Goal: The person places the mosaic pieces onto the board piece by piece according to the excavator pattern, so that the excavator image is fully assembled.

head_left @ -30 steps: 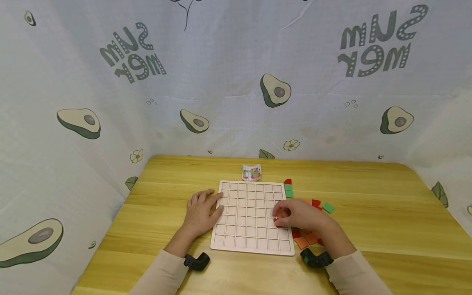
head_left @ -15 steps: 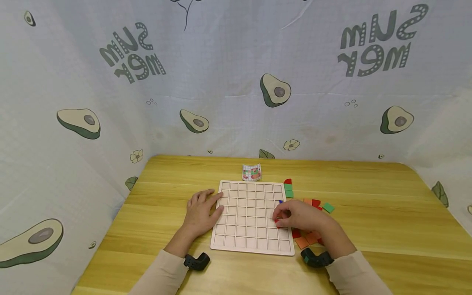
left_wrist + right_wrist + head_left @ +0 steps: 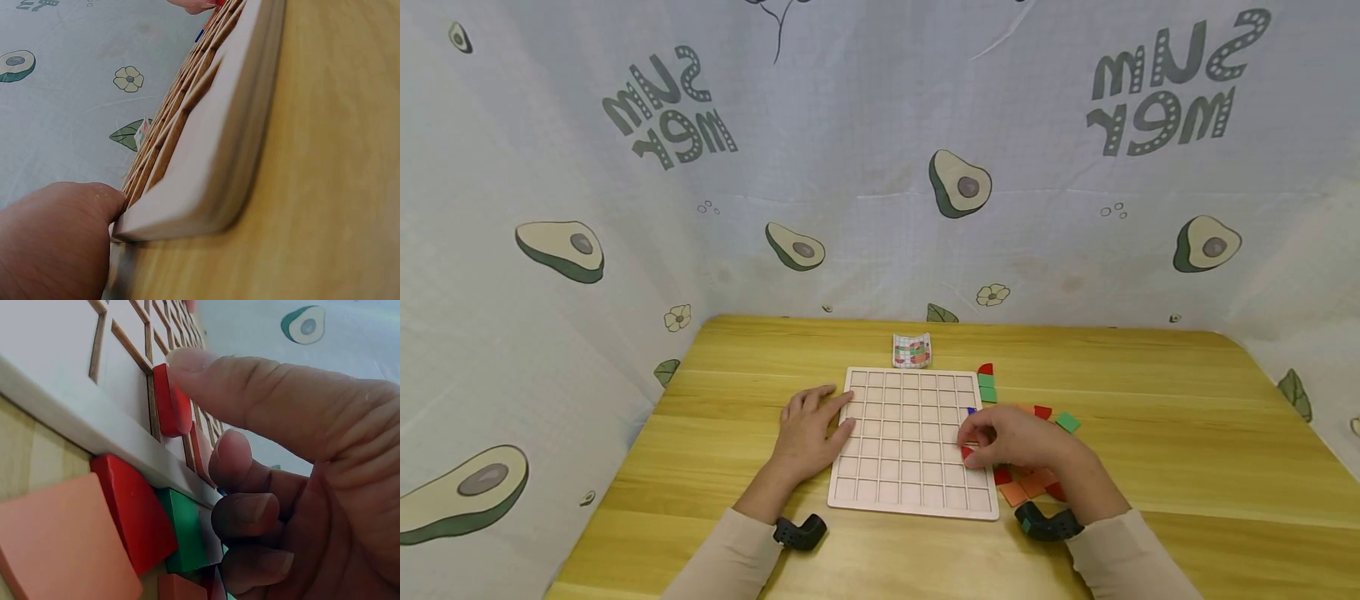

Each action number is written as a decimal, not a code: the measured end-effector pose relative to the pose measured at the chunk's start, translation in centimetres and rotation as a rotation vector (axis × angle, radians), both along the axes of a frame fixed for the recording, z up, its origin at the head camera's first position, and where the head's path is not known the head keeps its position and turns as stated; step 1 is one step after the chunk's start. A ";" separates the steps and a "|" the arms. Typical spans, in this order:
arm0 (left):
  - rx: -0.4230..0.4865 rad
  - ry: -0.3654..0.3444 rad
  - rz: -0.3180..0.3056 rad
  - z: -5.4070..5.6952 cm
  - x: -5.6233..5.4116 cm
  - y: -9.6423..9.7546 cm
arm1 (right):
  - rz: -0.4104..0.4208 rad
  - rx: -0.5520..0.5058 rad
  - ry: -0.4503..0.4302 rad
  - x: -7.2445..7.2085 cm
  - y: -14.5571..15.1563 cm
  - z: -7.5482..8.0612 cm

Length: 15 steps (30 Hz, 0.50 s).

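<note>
A pale wooden grid board (image 3: 898,479) lies on the table in front of me. My left hand (image 3: 808,429) rests at its left edge, fingers spread, with the thumb (image 3: 81,212) against the board's side in the left wrist view. On the board's right side, my right hand (image 3: 1007,437) has thumb and fingers curled about a small red rounded tile (image 3: 170,403) standing in a cell. The thumb tip touches the tile's upper edge. A reddish tile (image 3: 201,452) shows beside the index fingertip, partly hidden. A bit of a blue piece (image 3: 972,410) shows just beyond this hand.
Loose orange tiles (image 3: 1013,493), red and green ones lie right of the board, partly under my right hand. A green tile (image 3: 1067,422) lies farther right. Red and green pieces (image 3: 987,387) line the upper right edge. A colored pattern card (image 3: 912,351) stands behind the board.
A blue piece has come into sight beyond my right fingers. The right hand has shifted slightly right and toward me, showing more of the red tile. The left hand stays put.
</note>
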<state>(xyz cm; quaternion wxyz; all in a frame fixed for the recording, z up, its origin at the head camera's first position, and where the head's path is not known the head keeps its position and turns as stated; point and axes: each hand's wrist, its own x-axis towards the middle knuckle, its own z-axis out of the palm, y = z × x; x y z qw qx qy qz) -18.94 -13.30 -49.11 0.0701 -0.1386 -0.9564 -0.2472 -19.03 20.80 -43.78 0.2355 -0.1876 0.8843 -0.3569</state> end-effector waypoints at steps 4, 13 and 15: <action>-0.003 -0.004 0.002 -0.1 0.0 0.0 | -0.005 0.010 0.004 0.1 0.0 -0.1; -0.002 -0.002 -0.006 0.1 0.0 0.0 | -0.058 0.037 0.043 0.2 -0.1 0.0; -0.004 0.002 -0.004 0.1 0.0 0.0 | -0.070 0.036 0.052 0.1 0.0 0.1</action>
